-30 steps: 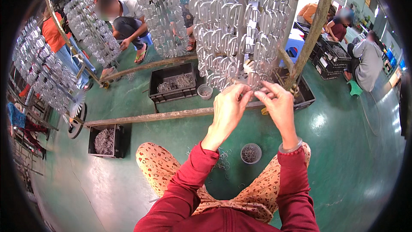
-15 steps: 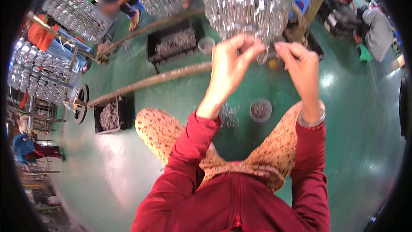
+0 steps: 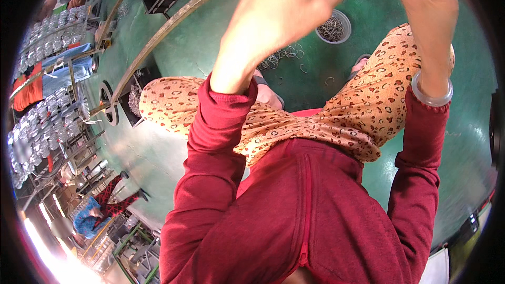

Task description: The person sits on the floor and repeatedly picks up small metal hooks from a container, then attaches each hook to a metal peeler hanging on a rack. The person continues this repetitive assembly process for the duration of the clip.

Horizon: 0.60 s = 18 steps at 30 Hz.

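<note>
My left hand [image 3: 281, 13] is raised at the top of the view, its fingers curled and smeared by motion. A small shiny bit shows by its fingertips, too cut off to name. To its right, my right hand [image 3: 428, 16] has its fingers pinched around a thin, silvery piece whose kind I cannot make out. Below and between the hands stands a round, pale plastic tub [image 3: 347, 27] filled with small curved metal pieces. Loose metal hooks [image 3: 288, 55] lie on the green floor, partly behind my left wrist.
A long wooden pole [image 3: 176, 21] slants across the upper left. Beyond it sits a black crate [image 3: 152, 1] of metal parts; another crate [image 3: 141, 79] is by my left knee. Racks of shiny pieces [image 3: 39, 126] hang at far left. A person [image 3: 92, 215] in blue is lower left.
The view has tipped down toward my body, so the hanging cluster of shiny pieces has left the picture. My hands now sit higher in view and farther apart.
</note>
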{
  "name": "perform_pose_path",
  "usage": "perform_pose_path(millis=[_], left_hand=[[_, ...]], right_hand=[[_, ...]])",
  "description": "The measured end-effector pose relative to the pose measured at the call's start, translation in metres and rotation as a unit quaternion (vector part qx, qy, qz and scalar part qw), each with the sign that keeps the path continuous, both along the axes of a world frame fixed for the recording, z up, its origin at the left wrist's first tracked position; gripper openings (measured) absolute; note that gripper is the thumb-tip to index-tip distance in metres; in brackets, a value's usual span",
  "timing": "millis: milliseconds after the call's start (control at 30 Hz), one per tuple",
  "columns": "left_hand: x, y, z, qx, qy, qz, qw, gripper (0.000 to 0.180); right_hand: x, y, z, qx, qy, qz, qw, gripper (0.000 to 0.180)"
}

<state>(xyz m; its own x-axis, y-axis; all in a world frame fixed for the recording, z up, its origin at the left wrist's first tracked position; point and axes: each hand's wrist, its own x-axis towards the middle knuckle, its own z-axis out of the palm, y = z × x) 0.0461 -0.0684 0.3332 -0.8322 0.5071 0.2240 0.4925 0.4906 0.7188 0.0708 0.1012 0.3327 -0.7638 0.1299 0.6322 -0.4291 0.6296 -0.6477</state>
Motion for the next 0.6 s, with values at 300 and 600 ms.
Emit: perform_pose_path(millis=[300, 600], left_hand=[[0.097, -0.015, -0.311, -0.393, -0.264, -0.115, 0.873, 0.016], [0.089, 0.011, -0.312, -0.412, -0.257, -0.080, 0.871, 0.027]], right_hand=[[0.009, 0.054, -0.018, -0.043, 0.012, -0.047, 0.998, 0.006], [0.036, 0.098, -0.033, -0.076, -0.049, -0.051, 0.995, 0.010]])
